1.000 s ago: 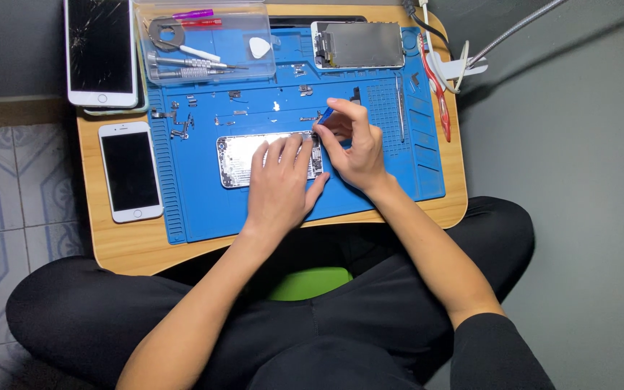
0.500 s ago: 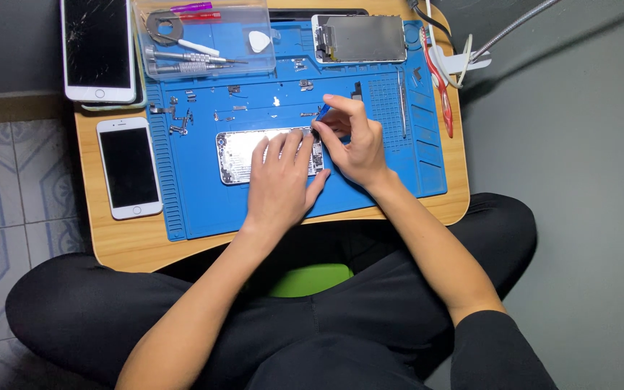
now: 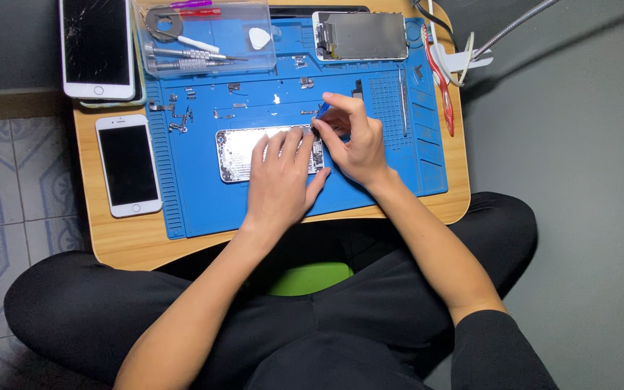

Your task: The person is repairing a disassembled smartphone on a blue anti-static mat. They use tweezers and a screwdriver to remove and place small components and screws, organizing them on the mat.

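Note:
An opened silver phone housing (image 3: 240, 153) lies on a blue repair mat (image 3: 370, 202). My left hand (image 3: 281, 180) rests flat on its right half, fingers spread, pinning it down. My right hand (image 3: 350, 141) is pinched on a small blue-handled tool (image 3: 322, 110), its tip down at the housing's right end. Tiny screws and metal parts (image 3: 182, 119) lie scattered on the mat above the housing.
A white phone (image 3: 128, 165) and a cracked white phone (image 3: 97, 45) lie at the left of the wooden lap table (image 3: 120, 242). A clear tray of tools (image 3: 204, 40), a detached screen assembly (image 3: 361, 36), tweezers (image 3: 403, 101) and a red-handled tool (image 3: 442, 90) sit along the back and right.
My right hand has shifted its grip slightly on the blue tool at the housing's right end. My left hand has stayed on the housing.

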